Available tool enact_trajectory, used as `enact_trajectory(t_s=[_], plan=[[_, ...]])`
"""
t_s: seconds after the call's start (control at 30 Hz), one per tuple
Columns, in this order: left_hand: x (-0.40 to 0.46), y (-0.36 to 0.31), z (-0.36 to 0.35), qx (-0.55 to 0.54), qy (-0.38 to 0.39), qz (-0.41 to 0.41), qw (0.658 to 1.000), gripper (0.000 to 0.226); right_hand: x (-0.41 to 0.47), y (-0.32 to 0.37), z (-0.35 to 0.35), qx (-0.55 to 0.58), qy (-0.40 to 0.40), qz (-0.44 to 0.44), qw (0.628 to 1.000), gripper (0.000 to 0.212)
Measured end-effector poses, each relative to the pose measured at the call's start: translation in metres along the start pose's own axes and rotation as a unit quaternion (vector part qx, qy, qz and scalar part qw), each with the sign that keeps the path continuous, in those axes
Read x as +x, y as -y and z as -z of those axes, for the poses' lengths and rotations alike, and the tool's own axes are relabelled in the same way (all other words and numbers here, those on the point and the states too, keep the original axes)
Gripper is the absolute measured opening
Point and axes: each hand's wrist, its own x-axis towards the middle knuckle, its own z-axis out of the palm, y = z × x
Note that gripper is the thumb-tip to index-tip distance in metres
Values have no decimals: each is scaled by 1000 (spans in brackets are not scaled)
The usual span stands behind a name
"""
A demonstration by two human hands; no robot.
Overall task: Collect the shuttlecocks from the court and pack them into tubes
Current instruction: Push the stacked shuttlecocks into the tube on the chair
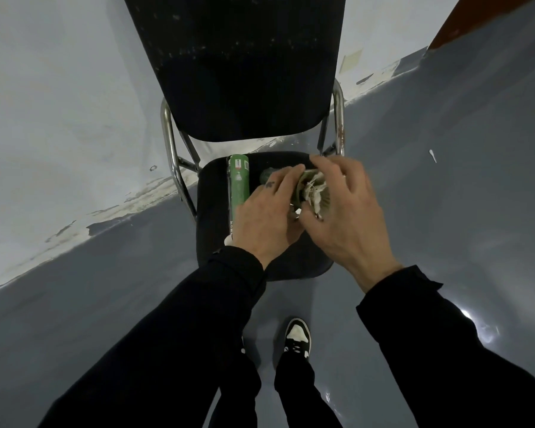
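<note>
A green shuttlecock tube [238, 183] lies lengthwise on the black chair seat [210, 211], left of my hands. My left hand [264, 220] is wrapped around a second green tube [267, 174], of which only the far end and the mouth show between my fingers. My right hand [343, 217] grips a white feathered shuttlecock [317, 194] right at that tube's mouth. The shuttlecock's feathers look worn and frayed. Most of the held tube is hidden by my left hand.
The chair has a black backrest [238, 66] and chrome frame [169, 140], standing against a pale wall with peeling paint. Grey glossy floor surrounds it. My black-and-white shoe [297, 338] is below. A small white scrap [433, 156] lies on the floor to the right.
</note>
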Motion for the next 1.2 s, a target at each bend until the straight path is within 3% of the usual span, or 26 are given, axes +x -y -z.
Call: enact_trajectory(t_s=[0.07, 0.13, 0.2, 0.27, 0.33, 0.37, 0.43, 0.5, 0.6, 0.67, 0.73, 0.8, 0.87, 0.93, 1.03, 1.1, 1.2], plan=[[-4, 0, -5, -7, 20, -23, 1000, 87, 0, 0, -4, -59, 74, -8, 995, 72], [-8, -2, -8, -11, 15, -27, 999, 85, -5, -3, -12, -68, 95, 2, 993, 74], [-11, -2, -10, -18, 13, -24, 999, 79, -9, -6, -15, 63, 85, -13, 994, 76], [-12, -2, -12, -18, 3, -17, 1000, 77, -15, -9, -15, 221, 15, -57, 973, 70], [-13, -3, -13, -13, -26, 0, 1000, 78, -18, -11, -13, 242, -91, -107, 960, 57], [-14, -4, -12, -10, -38, 6, 999, 78, -17, -12, -13, 231, -108, -138, 957, 52], [-17, -5, -12, 5, -47, -2, 999, 77, -14, -12, -13, 240, -61, -207, 946, 52], [-20, -5, -11, 0, -48, -11, 999, 76, -14, -9, -13, 315, -31, -252, 915, 51], [-20, -8, -1, -92, -58, 51, 993, 75, -27, -6, -12, 409, -176, -257, 858, 20], [-16, -11, 6, -153, -61, 113, 980, 75, -41, -9, -20, 433, -202, -316, 820, 6], [-14, -12, 7, -195, -63, 142, 968, 75, -54, -10, -35, 419, -94, -363, 827, 16], [-13, -11, 5, -212, -60, 152, 964, 77, -62, -2, -48, 428, 5, -334, 840, 23], [-13, -10, 4, -204, -54, 147, 966, 77, -64, 9, -50, 464, -13, -302, 833, 30], [-15, -11, 4, -196, -51, 137, 970, 76, -65, 17, -48, 471, -85, -263, 838, 30], [-19, -10, 6, -196, -53, 132, 970, 75, -66, 18, -44, 401, -124, -195, 887, 28], [-23, -8, 7, -193, -57, 133, 970, 73, -65, 15, -40, 381, -132, -172, 899, 27], [-30, -7, 7, -176, -66, 131, 973, 74, -62, 11, -36, 327, -110, -96, 934, 16]])
